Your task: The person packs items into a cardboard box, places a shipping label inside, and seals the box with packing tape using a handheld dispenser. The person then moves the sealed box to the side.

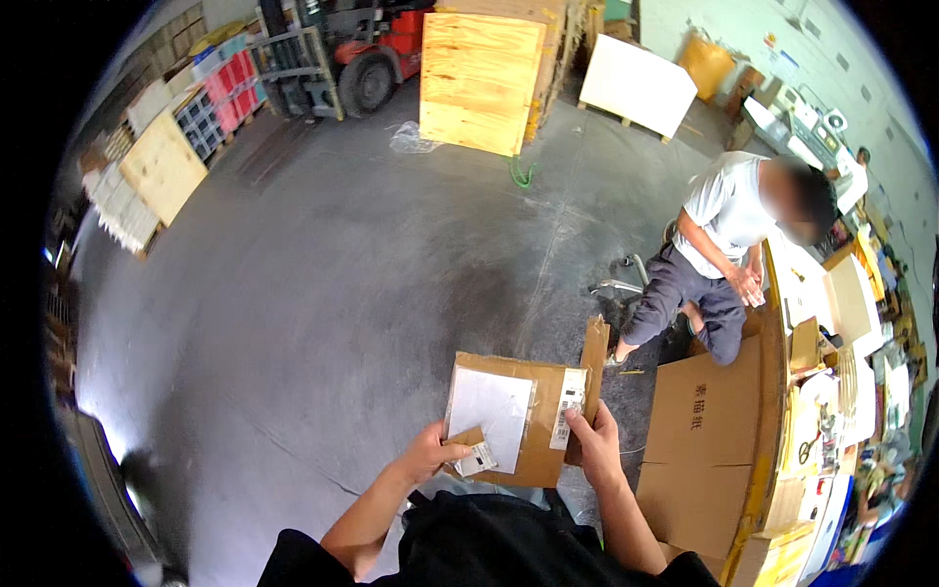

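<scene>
In front of my body a flat piece of brown cardboard [544, 428] is held up between both hands. A white sheet [489, 406] covers much of its face, and a white label with a barcode [569, 416] runs along its right side. My left hand [426, 454] is closed on the left edge, its thumb pressing a small brown packet with a white label [473, 457] against the front. My right hand [599, 442] is closed on the right edge, thumb on the barcode label. A narrow cardboard strip [594, 362] sticks up beside that hand; whether it is attached is unclear.
At right, a person [724, 230] sits by a long cluttered workbench [773, 391] with scissors [807, 451]. A large cardboard sheet [699, 440] leans against it. Farther off stand a wooden crate [479, 83], a red forklift [381, 54], a white panel [636, 86] and stacked goods [161, 166].
</scene>
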Demonstrator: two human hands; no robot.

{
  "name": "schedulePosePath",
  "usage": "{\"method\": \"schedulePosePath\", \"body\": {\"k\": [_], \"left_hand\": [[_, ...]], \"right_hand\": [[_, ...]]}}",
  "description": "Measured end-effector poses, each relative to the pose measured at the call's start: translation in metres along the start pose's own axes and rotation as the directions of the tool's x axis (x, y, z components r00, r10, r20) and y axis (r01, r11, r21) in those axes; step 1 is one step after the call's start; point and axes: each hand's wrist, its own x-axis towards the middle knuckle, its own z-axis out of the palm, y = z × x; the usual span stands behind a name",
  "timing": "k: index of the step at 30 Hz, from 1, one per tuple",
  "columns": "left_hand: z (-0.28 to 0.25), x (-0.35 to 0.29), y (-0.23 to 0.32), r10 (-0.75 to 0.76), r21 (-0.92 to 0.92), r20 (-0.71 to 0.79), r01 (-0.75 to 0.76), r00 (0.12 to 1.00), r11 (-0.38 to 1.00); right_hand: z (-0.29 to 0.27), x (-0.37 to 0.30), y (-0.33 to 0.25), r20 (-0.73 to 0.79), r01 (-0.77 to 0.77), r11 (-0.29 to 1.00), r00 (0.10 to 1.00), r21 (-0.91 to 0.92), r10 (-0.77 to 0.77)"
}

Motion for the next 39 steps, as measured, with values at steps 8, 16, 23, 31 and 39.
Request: {"method": "schedulePosePath", "body": {"k": [8, 16, 23, 31, 39], "left_hand": [[-0.063, 0.167, 0.14, 0.137, 0.155, 0.086, -0.149, 0.987, 0.977], [-0.116, 0.224, 0.195, 0.071, -0.126, -0.312, -0.116, 0.947, 0.985], [-0.238, 0.216, 0.223, 0.399, 0.442, -0.563, -0.144, 0.724, 0.885], [-0.153, 0.234, 0.31, 0.015, 0.215, 0.26, -0.073, 0.965, 0.974], [-0.102, 0.229, 0.307, 0.202, 0.456, 0.308, -0.33, 0.93, 0.827]], "right_hand": [[0.025, 0.184, -0.022, 0.227, -0.221, 0.933, 0.961, 0.286, 0.158], [0.071, 0.338, -0.07, 0.296, -0.262, 0.951, 0.933, 0.167, 0.205], [0.109, 0.362, -0.091, 0.194, -0.207, 0.844, 0.973, 0.495, 0.125], [0.136, 0.302, -0.066, 0.028, -0.119, 0.816, 0.992, 0.566, 0.125], [0.142, 0.19, -0.051, -0.381, 0.199, 0.754, 0.922, 0.626, 0.072]]}}
